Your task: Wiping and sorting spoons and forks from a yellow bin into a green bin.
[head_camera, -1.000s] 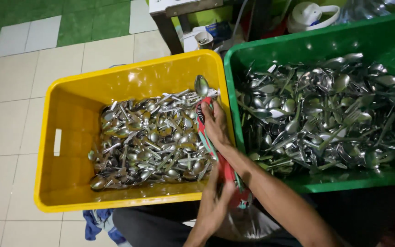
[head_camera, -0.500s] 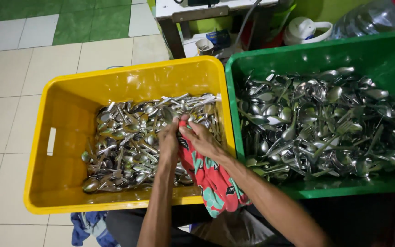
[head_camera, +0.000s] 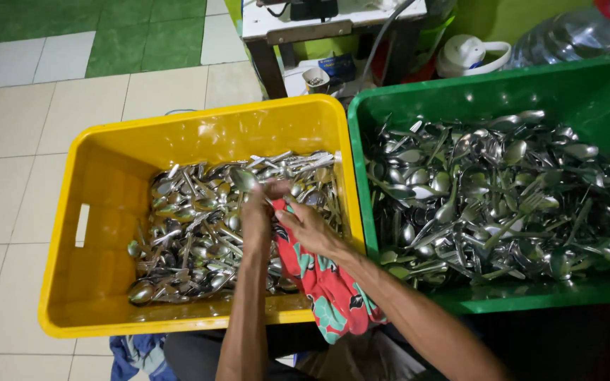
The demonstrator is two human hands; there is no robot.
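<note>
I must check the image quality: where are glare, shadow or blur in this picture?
Head view: bright glare spots on the yellow crate wall and the green crate wall; the cutlery glints strongly; the lower right corner under the green crate lies in deep shadow; left hand and right hand look slightly soft beside the red cloth.

A shiny metal spoon point(head_camera: 243, 179) tilts bowl-up over the yellow crate point(head_camera: 100, 212); a red floral cloth point(head_camera: 319, 282) drapes over the crate's near rim.
</note>
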